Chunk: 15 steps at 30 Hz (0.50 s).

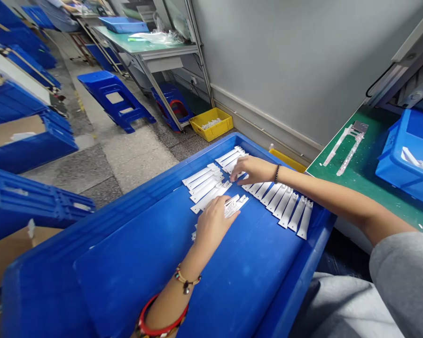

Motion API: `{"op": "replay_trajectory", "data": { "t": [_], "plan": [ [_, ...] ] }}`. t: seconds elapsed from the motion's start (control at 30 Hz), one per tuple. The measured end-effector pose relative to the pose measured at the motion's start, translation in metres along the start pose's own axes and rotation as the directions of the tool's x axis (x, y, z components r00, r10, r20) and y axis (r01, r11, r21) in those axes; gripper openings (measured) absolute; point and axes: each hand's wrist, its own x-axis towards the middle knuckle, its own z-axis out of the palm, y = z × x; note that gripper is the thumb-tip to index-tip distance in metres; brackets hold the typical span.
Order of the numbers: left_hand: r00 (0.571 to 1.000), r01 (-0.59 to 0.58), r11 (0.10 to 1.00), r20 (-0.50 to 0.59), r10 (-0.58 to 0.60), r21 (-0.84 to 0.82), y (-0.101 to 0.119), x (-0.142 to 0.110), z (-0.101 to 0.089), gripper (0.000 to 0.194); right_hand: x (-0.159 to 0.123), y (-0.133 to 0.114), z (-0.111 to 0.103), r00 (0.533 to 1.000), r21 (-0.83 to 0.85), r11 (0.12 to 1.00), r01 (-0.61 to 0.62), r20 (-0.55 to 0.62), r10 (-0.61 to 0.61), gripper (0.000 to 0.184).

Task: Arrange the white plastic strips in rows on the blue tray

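A blue plastic tray (183, 263) lies in front of me, holding rows of flat white plastic strips (204, 185). A fanned row of similar strips (285, 206) lies at the tray's right side. My left hand (215, 225), with a red bangle and a beaded bracelet on the wrist, grips a white strip piece (234, 205) near its fingertips. My right hand (250, 170), with a dark bead bracelet, reaches across, its fingertips down among the strips at the top of the tray. The fingers hide part of the strips.
A green-topped bench (356, 164) at right holds white parts and a blue crate (409, 150). Stacked blue crates stand at left. Blue stools (113, 96), a yellow crate (211, 123) and a glass-topped table (144, 42) stand ahead by a grey wall.
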Motion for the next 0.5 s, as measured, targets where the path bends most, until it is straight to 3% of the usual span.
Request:
{"op": "replay_trajectory", "data": {
  "t": [0.13,0.33,0.5],
  "plan": [
    [1.0,-0.007,0.989,0.0,0.007,-0.148,-0.01,0.003,-0.004,0.032,-0.027,-0.011,0.01,0.994,-0.032,0.999,-0.012,0.104,0.015,0.019],
    [0.99,0.122,0.968,0.098,-0.102,-0.218,-0.011,0.008,-0.018,0.03,-0.034,-0.02,0.032,1.0,-0.034,0.999,0.004,0.028,-0.003,0.007],
    [0.978,0.183,0.94,0.145,-0.147,-0.287,-0.012,0.01,-0.024,0.031,-0.032,-0.022,0.028,1.0,0.039,0.999,0.005,-0.023,-0.005,0.019]
  ]
}}
